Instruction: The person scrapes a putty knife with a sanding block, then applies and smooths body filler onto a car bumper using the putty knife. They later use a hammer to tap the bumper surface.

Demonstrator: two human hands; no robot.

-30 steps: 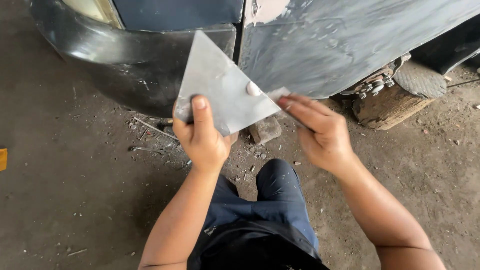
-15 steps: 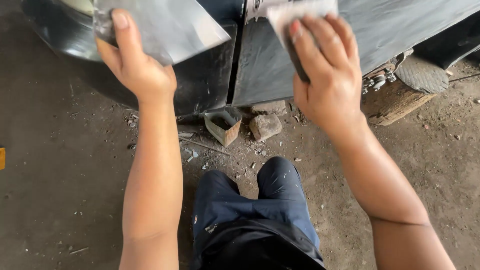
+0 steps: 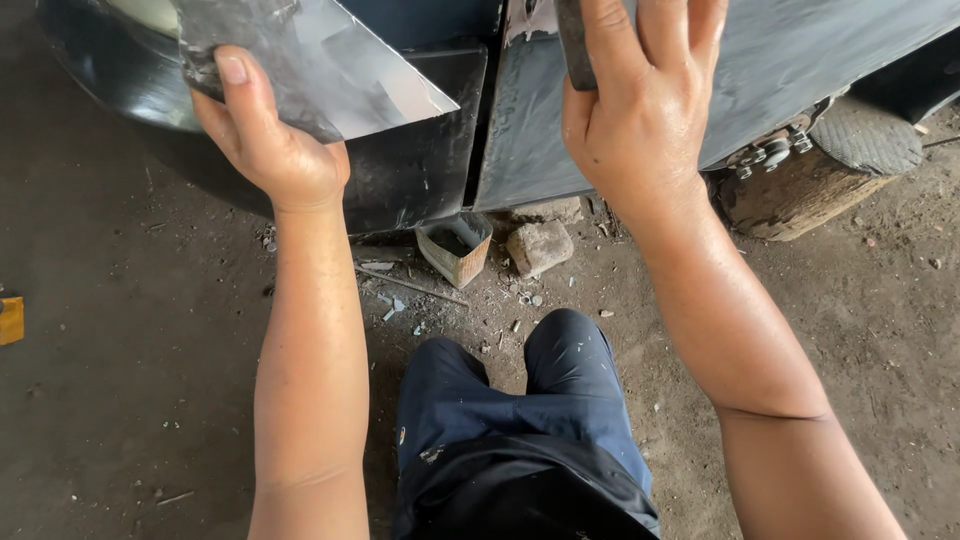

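— Fingers (image 3: 232, 75) of the left hand (image 3: 270, 150)?
— Clamped on a flat grey triangular metal sheet (image 3: 330, 60), held against the dark car body panel (image 3: 800, 60).
— Right hand (image 3: 640, 110)?
— Closed on a dark block (image 3: 572, 40) pressed to that panel.

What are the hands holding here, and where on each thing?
Left hand grips a flat metal sheet at its lower left edge. Right hand clasps a dark flat block against the car panel.

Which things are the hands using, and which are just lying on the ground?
In use:
left hand holding a flat metal sheet
right hand pressing a dark flat tool on the grey car panel

Lying about:
small box
stone
thin rod
wooden block under the car
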